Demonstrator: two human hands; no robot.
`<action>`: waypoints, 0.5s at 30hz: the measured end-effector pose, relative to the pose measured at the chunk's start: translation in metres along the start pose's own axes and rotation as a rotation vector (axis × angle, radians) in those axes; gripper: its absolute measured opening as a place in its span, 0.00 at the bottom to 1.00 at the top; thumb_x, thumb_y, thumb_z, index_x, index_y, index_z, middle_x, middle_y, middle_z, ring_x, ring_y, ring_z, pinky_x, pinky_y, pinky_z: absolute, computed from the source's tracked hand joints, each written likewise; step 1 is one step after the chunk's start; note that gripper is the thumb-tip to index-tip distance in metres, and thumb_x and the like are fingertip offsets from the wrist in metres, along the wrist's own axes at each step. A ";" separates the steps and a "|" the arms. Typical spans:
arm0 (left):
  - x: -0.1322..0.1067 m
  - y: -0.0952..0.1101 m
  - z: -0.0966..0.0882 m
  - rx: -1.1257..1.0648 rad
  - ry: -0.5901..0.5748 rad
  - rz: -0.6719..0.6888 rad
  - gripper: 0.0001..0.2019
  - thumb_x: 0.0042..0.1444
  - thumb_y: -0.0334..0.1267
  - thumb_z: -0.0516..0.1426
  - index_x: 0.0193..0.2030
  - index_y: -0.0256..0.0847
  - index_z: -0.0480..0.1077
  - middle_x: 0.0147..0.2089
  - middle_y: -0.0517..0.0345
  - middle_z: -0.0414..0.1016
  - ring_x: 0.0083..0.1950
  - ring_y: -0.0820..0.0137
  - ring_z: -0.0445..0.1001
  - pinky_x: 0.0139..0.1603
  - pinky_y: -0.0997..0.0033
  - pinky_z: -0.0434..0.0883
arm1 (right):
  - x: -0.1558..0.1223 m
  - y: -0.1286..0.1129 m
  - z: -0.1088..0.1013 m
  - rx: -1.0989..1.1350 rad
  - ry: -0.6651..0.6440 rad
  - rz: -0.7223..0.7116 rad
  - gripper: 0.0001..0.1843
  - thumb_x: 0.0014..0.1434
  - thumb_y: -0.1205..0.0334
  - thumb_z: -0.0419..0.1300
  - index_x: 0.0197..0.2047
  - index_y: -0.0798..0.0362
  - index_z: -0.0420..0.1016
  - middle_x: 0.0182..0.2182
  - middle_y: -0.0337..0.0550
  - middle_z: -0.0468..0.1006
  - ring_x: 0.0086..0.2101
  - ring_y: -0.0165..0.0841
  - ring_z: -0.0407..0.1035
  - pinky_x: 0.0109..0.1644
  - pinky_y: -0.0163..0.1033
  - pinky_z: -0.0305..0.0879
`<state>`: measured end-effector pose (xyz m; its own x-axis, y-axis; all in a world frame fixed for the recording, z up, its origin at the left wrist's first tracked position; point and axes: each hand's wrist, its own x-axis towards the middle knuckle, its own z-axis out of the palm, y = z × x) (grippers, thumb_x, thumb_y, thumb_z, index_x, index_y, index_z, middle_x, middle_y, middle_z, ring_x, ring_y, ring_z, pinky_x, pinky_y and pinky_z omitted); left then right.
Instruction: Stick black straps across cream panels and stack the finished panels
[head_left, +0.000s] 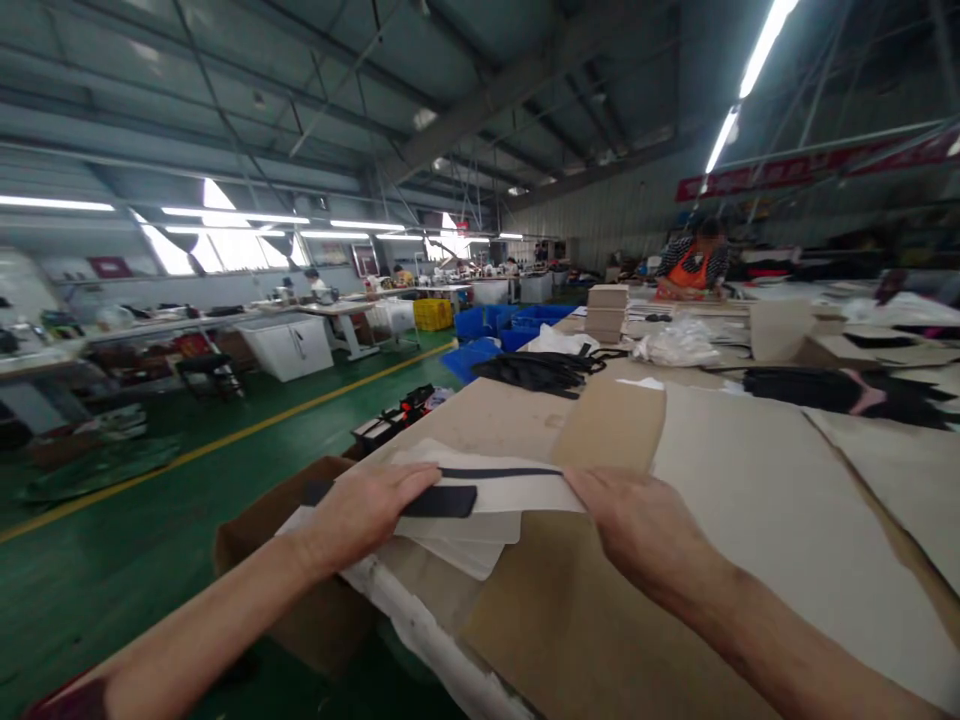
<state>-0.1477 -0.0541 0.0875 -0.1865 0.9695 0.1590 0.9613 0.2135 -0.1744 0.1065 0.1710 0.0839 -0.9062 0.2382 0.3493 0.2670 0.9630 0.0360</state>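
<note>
A narrow dark strip [502, 473] runs between my two hands, along the upper edge of a white sheet [517, 495]. My left hand [367, 510] is closed on the strip's left end, its thumb lying on top. At the right end, the fingers of my right hand [637, 515] pinch the strip together with the sheet's corner. A wider dark flat piece [446, 502] sticks out from under my left hand, over more white sheets [480, 555] fanned out on the table corner. The fingertips under the sheet are hidden.
Brown board [570, 610] and a large pale sheet [780, 490] cover the table. An open cardboard box [262, 510] stands below its left edge. Black bundled pieces [536, 370] lie further back, near blue crates [480, 322]. Across the table is a person in an orange apron [686, 275].
</note>
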 end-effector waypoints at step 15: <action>-0.014 -0.080 0.062 -0.324 -0.265 -0.342 0.42 0.42 0.39 0.55 0.67 0.30 0.60 0.69 0.47 0.62 0.70 0.58 0.61 0.72 0.62 0.53 | 0.021 -0.001 0.089 0.537 -0.323 -0.073 0.27 0.65 0.52 0.55 0.62 0.58 0.67 0.62 0.59 0.66 0.61 0.48 0.59 0.65 0.53 0.54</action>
<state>-0.2344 -0.0774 0.0387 -0.5042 0.8573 -0.1038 0.8424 0.5147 0.1597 0.0581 0.1860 0.0078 -0.9916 0.1148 0.0604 0.0749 0.8871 -0.4555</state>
